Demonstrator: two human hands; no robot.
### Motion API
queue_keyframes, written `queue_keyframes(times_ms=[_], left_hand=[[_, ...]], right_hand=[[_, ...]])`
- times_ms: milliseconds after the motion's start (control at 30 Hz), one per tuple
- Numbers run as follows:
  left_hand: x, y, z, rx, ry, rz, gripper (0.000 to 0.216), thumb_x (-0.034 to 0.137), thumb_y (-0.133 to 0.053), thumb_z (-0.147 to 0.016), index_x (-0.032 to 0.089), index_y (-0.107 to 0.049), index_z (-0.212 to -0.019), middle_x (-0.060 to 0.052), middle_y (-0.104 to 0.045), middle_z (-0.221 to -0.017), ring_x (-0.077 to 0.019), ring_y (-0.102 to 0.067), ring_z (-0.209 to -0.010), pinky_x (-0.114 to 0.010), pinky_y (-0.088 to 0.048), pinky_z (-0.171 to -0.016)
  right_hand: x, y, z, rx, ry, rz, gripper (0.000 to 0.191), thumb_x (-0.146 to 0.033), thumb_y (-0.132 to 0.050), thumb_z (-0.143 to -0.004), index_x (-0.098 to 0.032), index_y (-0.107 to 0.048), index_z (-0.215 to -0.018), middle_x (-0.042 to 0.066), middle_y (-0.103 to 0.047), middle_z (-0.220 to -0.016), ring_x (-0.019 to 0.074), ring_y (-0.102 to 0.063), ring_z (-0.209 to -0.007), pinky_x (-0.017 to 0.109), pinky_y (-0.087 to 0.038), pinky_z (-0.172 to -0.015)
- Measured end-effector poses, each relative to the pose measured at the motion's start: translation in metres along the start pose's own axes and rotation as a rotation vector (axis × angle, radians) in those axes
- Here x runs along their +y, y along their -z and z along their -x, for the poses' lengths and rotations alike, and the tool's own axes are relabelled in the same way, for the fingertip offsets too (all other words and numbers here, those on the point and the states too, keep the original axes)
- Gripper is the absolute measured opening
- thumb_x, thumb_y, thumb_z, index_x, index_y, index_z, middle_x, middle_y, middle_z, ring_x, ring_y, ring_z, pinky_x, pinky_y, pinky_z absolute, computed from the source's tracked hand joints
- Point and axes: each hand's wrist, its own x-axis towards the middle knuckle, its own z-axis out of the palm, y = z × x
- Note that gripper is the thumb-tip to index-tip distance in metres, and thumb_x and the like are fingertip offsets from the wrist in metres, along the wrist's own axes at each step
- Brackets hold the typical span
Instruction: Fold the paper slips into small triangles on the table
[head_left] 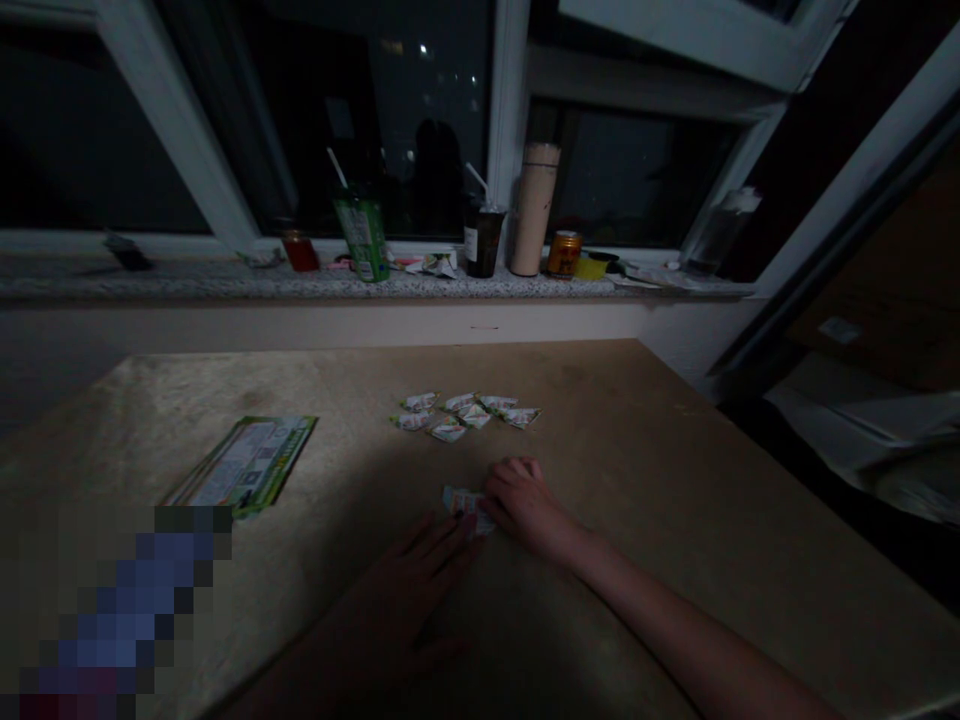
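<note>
On the brown table lies a small printed paper piece (457, 499), pale with coloured print, its right and lower parts covered by fingers. My left hand (409, 585) is flat and in shadow, fingers stretched out, with its fingertips resting on the near side of the paper. At the paper's right edge my right hand (525, 503) is curled, its thumb and fingers closed at that edge. Just beyond the hands sit several folded paper pieces (474, 414), white and green and roughly triangular, grouped close together.
A stack of green and white printed leaflets (259, 462) lies to the left. Behind the table, the stone windowsill (420, 287) carries a green cup (363, 235), a dark cup (484, 242), a tall flask (535, 210) and a gold can (564, 254). A pixelated patch hides the lower left corner.
</note>
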Motion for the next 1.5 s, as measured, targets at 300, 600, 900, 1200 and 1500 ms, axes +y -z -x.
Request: queue_keyframes(times_ms=[300, 600, 900, 1200, 1500], left_hand=[[0.003, -0.004, -0.001, 0.001, 0.024, 0.014, 0.090, 0.041, -0.061, -0.080, 0.026, -0.005, -0.149, -0.002, -0.013, -0.154, -0.0300, -0.019, -0.138, -0.046, -0.020, -0.112], [0.004, 0.000, -0.003, -0.011, 0.028, -0.008, 0.086, 0.046, -0.058, -0.082, 0.026, -0.008, -0.149, -0.002, -0.016, -0.154, -0.0297, -0.020, -0.138, -0.050, -0.016, -0.112], [0.002, -0.004, -0.001, 0.002, 0.020, 0.024, 0.080, 0.045, -0.054, -0.085, 0.026, -0.008, -0.149, -0.002, -0.017, -0.154, -0.0288, -0.020, -0.138, -0.049, -0.015, -0.113], [0.004, -0.006, 0.001, -0.007, 0.042, 0.051, 0.086, 0.043, -0.057, -0.082, 0.026, -0.006, -0.149, -0.002, -0.010, -0.155, -0.0288, -0.018, -0.139, -0.046, -0.019, -0.113], [0.004, -0.006, 0.002, 0.008, 0.025, 0.070, 0.081, 0.048, -0.052, -0.086, 0.026, -0.007, -0.149, -0.003, -0.013, -0.154, -0.0285, -0.019, -0.139, -0.045, -0.018, -0.114]], right_hand=[[0.000, -0.003, 0.000, 0.012, 0.019, 0.041, 0.013, -0.026, -0.052, -0.091, -0.017, -0.058, -0.084, 0.005, -0.059, -0.090, 0.0202, -0.048, -0.093, 0.035, -0.029, -0.084], [-0.009, 0.016, 0.009, 0.136, 0.031, -0.108, 0.016, -0.025, -0.049, -0.093, -0.018, -0.059, -0.103, 0.006, -0.064, -0.101, 0.0183, -0.054, -0.099, 0.036, -0.036, -0.094], [-0.038, 0.014, 0.061, 0.040, 0.049, -0.111, 0.044, -0.032, -0.049, -0.091, -0.016, -0.046, -0.133, 0.007, -0.055, -0.131, 0.0202, -0.046, -0.125, 0.043, -0.024, -0.114], [-0.035, 0.023, 0.061, -0.075, 0.037, -0.187, 0.047, -0.033, -0.045, -0.093, -0.017, -0.042, -0.137, 0.006, -0.049, -0.138, 0.0195, -0.042, -0.129, 0.045, -0.018, -0.117], [-0.038, 0.016, 0.063, -0.005, 0.033, -0.177, 0.048, -0.030, -0.050, -0.090, -0.018, -0.044, -0.136, 0.008, -0.052, -0.135, 0.0211, -0.046, -0.126, 0.046, -0.020, -0.116]])
